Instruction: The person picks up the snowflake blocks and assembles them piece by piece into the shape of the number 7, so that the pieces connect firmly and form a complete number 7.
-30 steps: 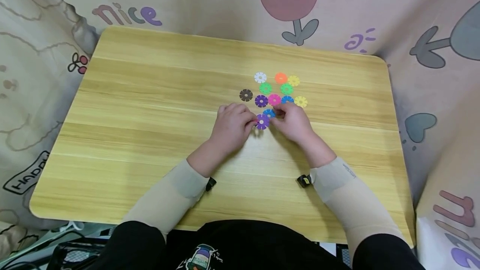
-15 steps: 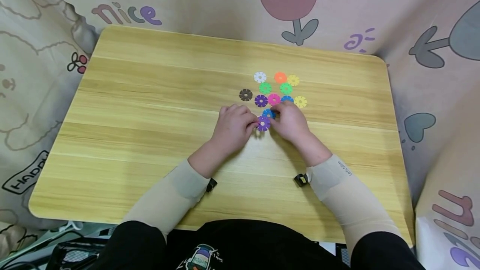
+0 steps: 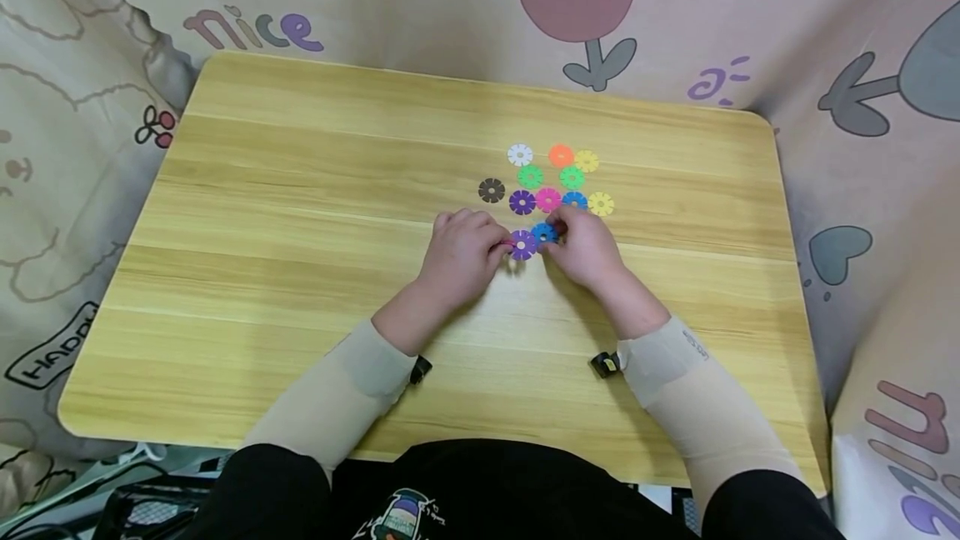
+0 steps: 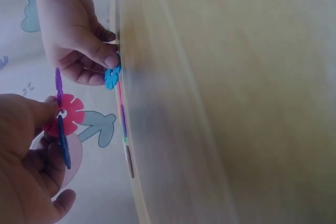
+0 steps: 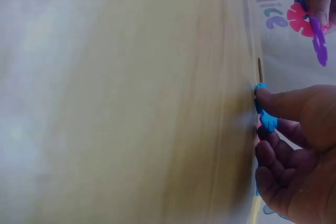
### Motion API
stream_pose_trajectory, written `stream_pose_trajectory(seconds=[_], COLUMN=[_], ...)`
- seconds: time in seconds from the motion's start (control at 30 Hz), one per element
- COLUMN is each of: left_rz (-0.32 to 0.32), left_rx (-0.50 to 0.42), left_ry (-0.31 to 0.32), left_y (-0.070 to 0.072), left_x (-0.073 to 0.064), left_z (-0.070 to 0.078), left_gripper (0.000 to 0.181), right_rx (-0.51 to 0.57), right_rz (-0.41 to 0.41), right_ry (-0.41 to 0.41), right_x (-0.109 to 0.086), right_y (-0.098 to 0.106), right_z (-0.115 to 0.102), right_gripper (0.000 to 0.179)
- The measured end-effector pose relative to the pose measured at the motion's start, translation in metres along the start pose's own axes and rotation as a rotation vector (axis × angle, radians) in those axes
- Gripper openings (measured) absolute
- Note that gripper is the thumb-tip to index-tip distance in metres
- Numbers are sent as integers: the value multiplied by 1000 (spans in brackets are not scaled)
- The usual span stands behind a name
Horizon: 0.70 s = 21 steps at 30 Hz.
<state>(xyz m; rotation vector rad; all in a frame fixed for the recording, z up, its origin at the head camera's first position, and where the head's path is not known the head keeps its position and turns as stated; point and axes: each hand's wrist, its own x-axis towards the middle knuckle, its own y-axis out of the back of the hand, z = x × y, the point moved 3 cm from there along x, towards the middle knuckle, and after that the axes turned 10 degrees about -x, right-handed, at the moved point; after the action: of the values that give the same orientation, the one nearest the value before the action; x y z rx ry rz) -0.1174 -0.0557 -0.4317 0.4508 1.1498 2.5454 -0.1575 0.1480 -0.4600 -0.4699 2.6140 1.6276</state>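
Observation:
My left hand (image 3: 467, 255) pinches a pink notched plastic disc (image 4: 72, 113) between thumb and fingers. A purple disc (image 3: 523, 246) and a dark blue disc (image 4: 63, 145) are slotted crosswise into the pink one, seen nearly edge-on in the left wrist view. Facing it, my right hand (image 3: 587, 247) pinches a brighter blue notched disc (image 3: 545, 232) by its edge, partly covered by the thumb in the right wrist view (image 5: 269, 121). In the head view this blue disc overlaps the purple disc's right side; both wrist views show the two hands' pieces apart.
Several flat discs lie on the wooden table (image 3: 300, 190) just beyond my hands: black (image 3: 492, 190), dark purple (image 3: 522, 202), pink (image 3: 548, 199), white (image 3: 521, 155), orange (image 3: 561, 156), plus green, yellow and blue. A printed curtain (image 3: 420, 7) hangs behind the table's far edge.
The bright blue disc, earlier partly behind the purple one, has come slightly right and towards me and shows more fully at my right fingertips. The left hand's joined discs have shifted only slightly.

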Motion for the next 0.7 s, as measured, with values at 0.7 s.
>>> stream_pose_trajectory(seconds=[0.7], left_rz=[-11], left_rx=[-2], left_ry=[41], left_y=[1], left_x=[1], left_z=[-3], left_gripper=[15], right_rx=[239], right_rz=[104], right_ry=[41], right_x=[-16], right_y=[4], right_z=[10], right_gripper=[14])
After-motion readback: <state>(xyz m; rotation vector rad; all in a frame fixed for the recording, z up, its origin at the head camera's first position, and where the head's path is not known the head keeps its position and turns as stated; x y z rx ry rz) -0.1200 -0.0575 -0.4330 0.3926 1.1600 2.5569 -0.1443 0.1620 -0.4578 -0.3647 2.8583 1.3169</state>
